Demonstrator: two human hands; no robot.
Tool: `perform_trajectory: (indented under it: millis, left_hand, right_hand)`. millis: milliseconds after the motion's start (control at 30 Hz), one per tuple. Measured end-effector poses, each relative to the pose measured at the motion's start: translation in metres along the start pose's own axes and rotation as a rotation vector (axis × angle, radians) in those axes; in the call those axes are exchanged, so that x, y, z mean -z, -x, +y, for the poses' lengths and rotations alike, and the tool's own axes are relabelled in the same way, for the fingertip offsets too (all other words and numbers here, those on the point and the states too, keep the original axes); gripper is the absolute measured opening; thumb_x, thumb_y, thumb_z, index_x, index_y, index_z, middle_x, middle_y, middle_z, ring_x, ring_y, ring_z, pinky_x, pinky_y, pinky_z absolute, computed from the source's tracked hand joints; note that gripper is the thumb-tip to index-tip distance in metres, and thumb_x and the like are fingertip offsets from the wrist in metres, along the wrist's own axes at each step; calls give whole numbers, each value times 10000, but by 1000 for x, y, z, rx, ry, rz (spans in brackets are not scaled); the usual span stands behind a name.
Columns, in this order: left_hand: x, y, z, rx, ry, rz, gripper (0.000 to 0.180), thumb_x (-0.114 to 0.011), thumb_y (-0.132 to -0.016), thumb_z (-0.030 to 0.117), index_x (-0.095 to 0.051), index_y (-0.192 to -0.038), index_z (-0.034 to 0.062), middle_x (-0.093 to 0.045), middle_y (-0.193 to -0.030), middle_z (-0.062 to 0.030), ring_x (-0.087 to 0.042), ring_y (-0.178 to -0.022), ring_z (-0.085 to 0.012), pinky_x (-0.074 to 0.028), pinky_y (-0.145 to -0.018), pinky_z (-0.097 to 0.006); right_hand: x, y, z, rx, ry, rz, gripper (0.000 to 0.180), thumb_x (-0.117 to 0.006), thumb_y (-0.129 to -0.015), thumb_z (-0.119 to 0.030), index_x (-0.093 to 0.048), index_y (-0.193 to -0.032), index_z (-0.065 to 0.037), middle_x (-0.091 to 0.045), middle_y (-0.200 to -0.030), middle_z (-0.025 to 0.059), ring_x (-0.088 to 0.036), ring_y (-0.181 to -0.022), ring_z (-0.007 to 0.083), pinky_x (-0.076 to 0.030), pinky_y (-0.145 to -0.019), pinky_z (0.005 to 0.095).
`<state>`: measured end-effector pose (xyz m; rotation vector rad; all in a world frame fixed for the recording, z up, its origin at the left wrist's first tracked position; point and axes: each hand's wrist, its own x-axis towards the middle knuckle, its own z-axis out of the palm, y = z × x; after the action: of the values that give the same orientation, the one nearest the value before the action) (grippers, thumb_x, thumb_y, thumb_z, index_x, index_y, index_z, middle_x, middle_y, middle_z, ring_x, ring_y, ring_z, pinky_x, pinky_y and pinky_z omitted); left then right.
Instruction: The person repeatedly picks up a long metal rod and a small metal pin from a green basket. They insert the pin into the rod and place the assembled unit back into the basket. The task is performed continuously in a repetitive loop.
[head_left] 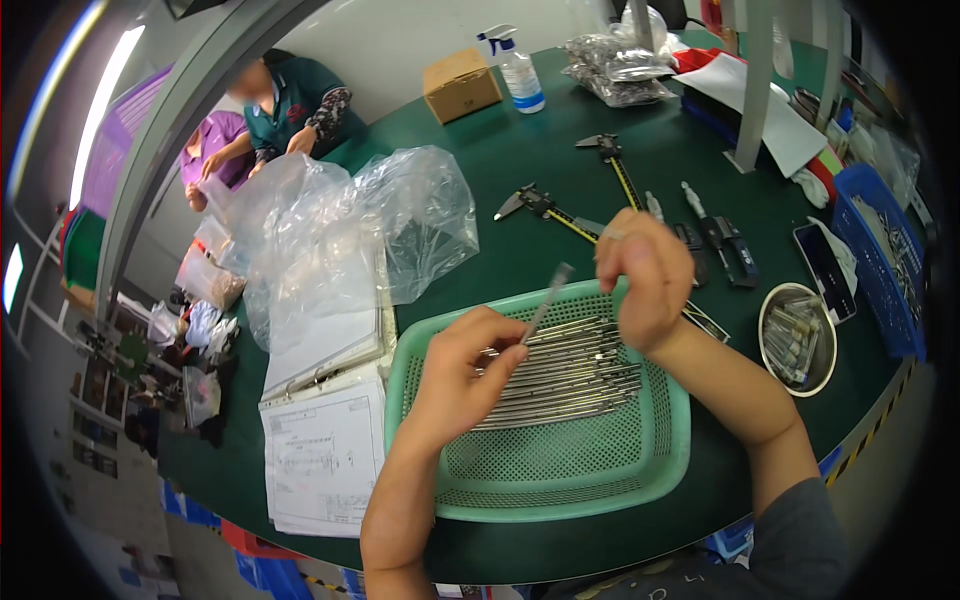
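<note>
The left hand [465, 375] comes up from the lower middle of the frame, fingers curled, and pinches the lower end of a thin metal rod [545, 305]. The right hand [645, 280] is raised at the centre right with fingers bent together; I cannot tell if it holds something. The rod is above the green basket [560, 480], its long axis tilted and the free end pointing to the upper right. More rods [565, 375] lie in the basket on a dark green desk [520, 160], beside clear plastic bags [330, 230] and calipers [545, 208]
</note>
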<state>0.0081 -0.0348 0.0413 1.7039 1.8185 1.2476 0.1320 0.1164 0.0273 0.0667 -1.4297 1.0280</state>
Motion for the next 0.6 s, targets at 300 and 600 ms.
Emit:
perform_trajectory:
  millis: [300,600]
  left_hand:
    - [-14,1,0,319,632,-18,162,-583,-834,45,-565,-983,-15,-588,-774,-64,-599,-696,-142,-510,-592,-242]
    - [-16,1,0,252,593,7,143,-596,-810,-1,-582,-949,-30,-557,-822,-56,-591,-704,-121,-506,-583,-222]
  right_hand:
    - [-5,0,1,211,323,-179,100,-537,-719,-62,-512,-625,-39,-479,-537,66,-447,-424,236,-343,-421,326]
    - [-6,1,1,173,385,-179,116,-546,-737,-79,-512,-634,-38,-496,-555,71,-471,-441,244,-360,-426,332]
